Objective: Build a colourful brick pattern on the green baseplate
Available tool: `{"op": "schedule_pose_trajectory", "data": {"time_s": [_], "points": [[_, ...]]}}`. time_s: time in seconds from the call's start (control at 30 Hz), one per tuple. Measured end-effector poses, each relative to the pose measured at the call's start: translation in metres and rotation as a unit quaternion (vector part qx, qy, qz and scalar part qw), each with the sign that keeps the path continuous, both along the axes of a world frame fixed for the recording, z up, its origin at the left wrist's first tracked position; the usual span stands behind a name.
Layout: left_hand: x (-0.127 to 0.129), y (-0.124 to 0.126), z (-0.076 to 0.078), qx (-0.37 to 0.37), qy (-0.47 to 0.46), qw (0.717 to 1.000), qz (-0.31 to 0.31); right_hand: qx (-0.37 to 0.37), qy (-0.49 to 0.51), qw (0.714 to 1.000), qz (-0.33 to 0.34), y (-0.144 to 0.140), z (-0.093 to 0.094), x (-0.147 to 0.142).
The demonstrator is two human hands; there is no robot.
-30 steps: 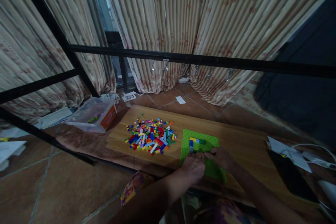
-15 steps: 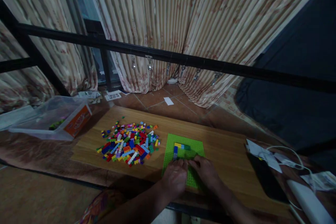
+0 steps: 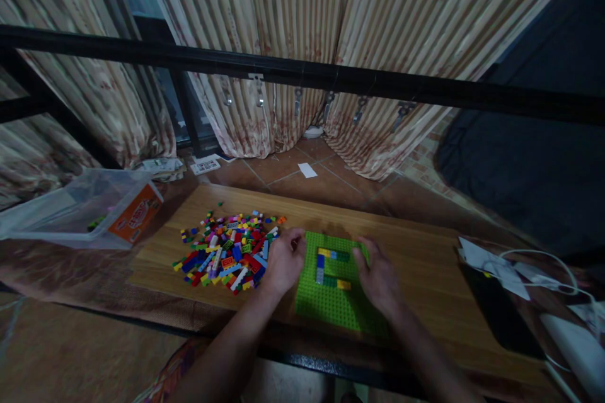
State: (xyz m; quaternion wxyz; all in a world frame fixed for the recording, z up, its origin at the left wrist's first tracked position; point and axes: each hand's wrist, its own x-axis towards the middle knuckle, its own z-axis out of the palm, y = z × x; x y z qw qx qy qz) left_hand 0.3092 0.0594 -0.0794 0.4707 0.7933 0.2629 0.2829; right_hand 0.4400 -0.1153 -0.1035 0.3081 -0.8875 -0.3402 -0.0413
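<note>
A green baseplate [image 3: 331, 302] lies on the wooden board [image 3: 425, 264] in front of me. On it stand a few small bricks: yellow, blue, grey and dark green [image 3: 331, 264]. My left hand [image 3: 282, 261] rests at the plate's left edge, fingers curled, beside the pile of coloured bricks [image 3: 227, 250]. My right hand [image 3: 379, 277] lies on the plate's right edge with its fingers apart. Whether the left hand holds a brick is hidden.
A clear plastic box with an orange label [image 3: 94, 211] stands at the far left. A black horizontal bar [image 3: 331, 79] crosses in front of striped curtains. Papers, white cables and a dark device [image 3: 505, 289] lie at the right end of the board.
My hands have moved apart from the plate's near middle to its left and right edges. A yellow brick now shows where they were. The view shifted.
</note>
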Motion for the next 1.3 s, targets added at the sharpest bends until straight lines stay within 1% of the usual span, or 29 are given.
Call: {"op": "schedule_pose_trajectory", "data": {"time_s": [0.07, 0.17, 0.27, 0.33, 0.5, 0.63, 0.77, 0.87, 0.97, 1.03, 1.13, 1.2, 1.3], "points": [[0.000, 0.008, 0.001, -0.007, -0.038, 0.999, 0.015, -0.038, -0.016, 0.999, 0.025, 0.022, -0.001, -0.003], [-0.002, 0.020, 0.002, -0.023, -0.074, 0.996, 0.039, -0.130, -0.024, 0.989, 0.067, 0.054, -0.007, -0.010], [-0.005, 0.028, 0.005, -0.060, -0.091, 0.993, 0.053, -0.195, -0.033, 0.974, 0.107, 0.073, -0.017, -0.018], [-0.007, 0.029, 0.008, -0.076, -0.104, 0.990, 0.060, -0.216, -0.047, 0.968, 0.122, 0.077, -0.023, -0.022], [-0.017, 0.032, 0.015, -0.096, -0.140, 0.983, 0.070, -0.229, -0.078, 0.962, 0.124, 0.074, -0.028, -0.023], [-0.031, 0.043, 0.024, -0.124, -0.174, 0.968, 0.133, -0.232, -0.090, 0.961, 0.119, 0.074, -0.033, -0.022], [-0.045, 0.057, 0.033, -0.172, -0.219, 0.938, 0.208, -0.233, -0.096, 0.961, 0.116, 0.074, -0.038, -0.022], [-0.053, 0.065, 0.037, -0.211, -0.249, 0.917, 0.229, -0.222, -0.101, 0.963, 0.115, 0.074, -0.039, -0.022], [-0.059, 0.070, 0.039, -0.225, -0.280, 0.902, 0.237, -0.181, -0.105, 0.970, 0.120, 0.072, -0.040, -0.021], [-0.063, 0.072, 0.041, -0.238, -0.295, 0.894, 0.241, -0.127, -0.105, 0.978, 0.129, 0.070, -0.042, -0.018], [-0.069, 0.077, 0.044, -0.278, -0.322, 0.874, 0.237, -0.027, -0.088, 0.987, 0.131, 0.065, -0.043, -0.010], [-0.073, 0.079, 0.047, -0.306, -0.346, 0.857, 0.228, 0.023, -0.083, 0.989, 0.123, 0.061, -0.039, -0.007], [-0.076, 0.083, 0.051, -0.335, -0.370, 0.837, 0.224, 0.058, -0.107, 0.984, 0.132, 0.059, -0.024, -0.017]]}}
